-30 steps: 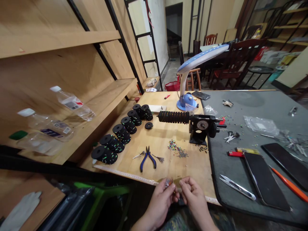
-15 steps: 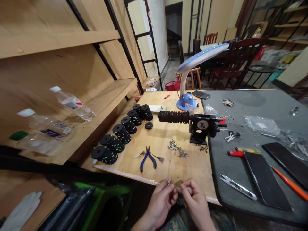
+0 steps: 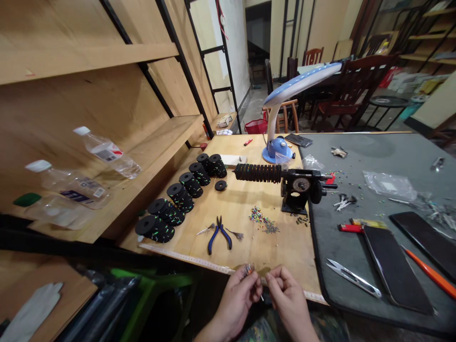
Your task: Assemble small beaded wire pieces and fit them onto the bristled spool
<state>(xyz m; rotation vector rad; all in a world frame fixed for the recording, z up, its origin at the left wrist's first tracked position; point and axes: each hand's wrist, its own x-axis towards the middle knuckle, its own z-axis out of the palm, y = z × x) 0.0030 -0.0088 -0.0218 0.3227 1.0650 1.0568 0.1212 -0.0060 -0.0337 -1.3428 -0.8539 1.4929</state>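
My left hand (image 3: 239, 295) is closed at the table's front edge, its thumb and fingers pinching a small shiny bundle with orange bits (image 3: 248, 270). The bundle is too small to name. A thin white tip (image 3: 262, 298) shows below those fingers. Close beside it, my right hand (image 3: 288, 292) is pinched, thumb against forefinger; what it holds, if anything, is too small to make out. Beyond the hands lie blue-handled pliers (image 3: 219, 235), a pile of coloured beads (image 3: 257, 214) and a heap of small metal pieces (image 3: 270, 227).
Black spools (image 3: 180, 197) with coloured bits line the table's left side. A black winding device (image 3: 295, 187) stands at the mat's edge, under a blue lamp (image 3: 278, 149). Thread snips (image 3: 352, 278), phones (image 3: 395, 268) and an orange tool (image 3: 431, 273) lie on the grey mat (image 3: 342, 237).
The fingers have shifted slightly, and a thin white tip now shows below my left fingers. My hands stay close together in nearly the same place.
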